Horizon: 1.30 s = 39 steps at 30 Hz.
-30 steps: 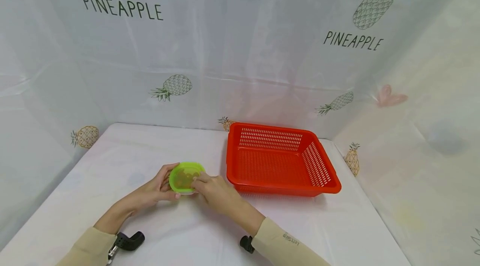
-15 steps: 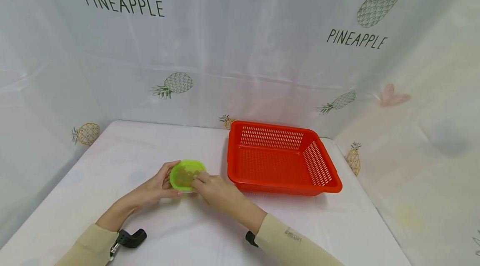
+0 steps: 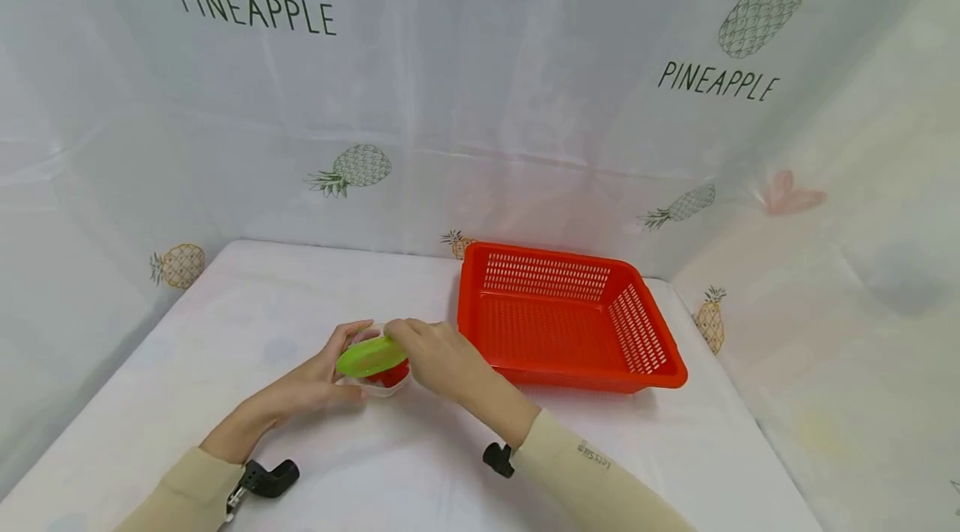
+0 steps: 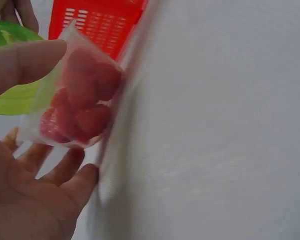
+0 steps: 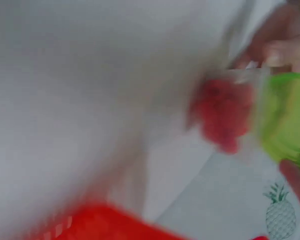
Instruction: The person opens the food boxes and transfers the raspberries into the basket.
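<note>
My left hand [image 3: 311,388] grips a small clear plastic container [image 3: 382,391], with the thumb along one side and the fingers around the other. Inside lie several red, rounded pieces [image 4: 84,107] that look like small fruit, seen through the wall in the left wrist view. Pinched at its edge by my right hand [image 3: 441,358], a bright green lid [image 3: 371,358] stands tilted over the container, raised on the right side. In the right wrist view the lid [image 5: 287,120] shows beside the container's mouth, and the picture is blurred.
A red plastic basket [image 3: 573,373] with slotted walls stands on the white-covered table [image 3: 285,290], right of the hands. Behind the table hangs a white curtain [image 3: 480,98] printed with pineapples. Black straps with mounts sit at both wrists.
The green lid, earlier flat on the container, is now lifted off on the right side and tilted by my right hand. The red pieces have come into view. My left hand stays around the container.
</note>
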{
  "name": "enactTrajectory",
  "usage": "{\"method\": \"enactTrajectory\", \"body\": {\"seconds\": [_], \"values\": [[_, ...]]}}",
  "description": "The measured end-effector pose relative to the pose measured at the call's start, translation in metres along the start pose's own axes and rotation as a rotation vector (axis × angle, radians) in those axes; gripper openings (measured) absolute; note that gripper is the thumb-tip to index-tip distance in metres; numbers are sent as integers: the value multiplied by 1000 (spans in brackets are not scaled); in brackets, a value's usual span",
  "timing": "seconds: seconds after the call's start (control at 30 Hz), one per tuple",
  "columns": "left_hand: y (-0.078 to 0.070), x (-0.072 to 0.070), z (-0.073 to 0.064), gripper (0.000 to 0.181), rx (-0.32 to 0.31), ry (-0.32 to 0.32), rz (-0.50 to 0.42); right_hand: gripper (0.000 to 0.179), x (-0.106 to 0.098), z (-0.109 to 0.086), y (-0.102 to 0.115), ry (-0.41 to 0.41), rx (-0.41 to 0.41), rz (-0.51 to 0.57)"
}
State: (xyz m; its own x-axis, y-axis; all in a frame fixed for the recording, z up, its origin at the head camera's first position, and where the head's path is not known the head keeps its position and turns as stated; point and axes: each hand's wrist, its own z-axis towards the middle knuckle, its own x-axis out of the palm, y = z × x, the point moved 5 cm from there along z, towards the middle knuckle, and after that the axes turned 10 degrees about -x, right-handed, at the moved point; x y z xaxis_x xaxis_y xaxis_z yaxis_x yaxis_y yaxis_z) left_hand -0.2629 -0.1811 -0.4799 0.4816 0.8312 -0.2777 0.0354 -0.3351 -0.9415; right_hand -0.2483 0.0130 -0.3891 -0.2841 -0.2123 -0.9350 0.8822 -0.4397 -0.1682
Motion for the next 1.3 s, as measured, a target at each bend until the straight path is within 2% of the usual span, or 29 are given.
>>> {"method": "enactTrajectory", "body": {"seconds": [0.1, 0.2, 0.3, 0.53, 0.7, 1.0, 1.3], "values": [[-2, -1, -1, 101, 23, -13, 23, 28, -7, 5, -8, 44, 68, 50], [-2, -4, -3, 104, -14, -41, 14, 24, -8, 6, -12, 94, 119, 81], [-4, -6, -4, 106, -37, -51, 4, 25, -13, 7, -16, 103, 149, 90], [-5, -6, -2, 103, -39, -70, 13, 22, -25, 8, -24, 37, 143, 68], [-5, -6, -2, 101, -51, -78, 27, 14, -30, 10, -33, -24, 138, 108], [-3, -3, 3, 114, -125, -127, 79, 15, -31, 11, -48, -28, 256, 187], [-4, -4, 6, 110, -103, -199, 153, 14, -31, 14, -60, -82, 319, 207]]}}
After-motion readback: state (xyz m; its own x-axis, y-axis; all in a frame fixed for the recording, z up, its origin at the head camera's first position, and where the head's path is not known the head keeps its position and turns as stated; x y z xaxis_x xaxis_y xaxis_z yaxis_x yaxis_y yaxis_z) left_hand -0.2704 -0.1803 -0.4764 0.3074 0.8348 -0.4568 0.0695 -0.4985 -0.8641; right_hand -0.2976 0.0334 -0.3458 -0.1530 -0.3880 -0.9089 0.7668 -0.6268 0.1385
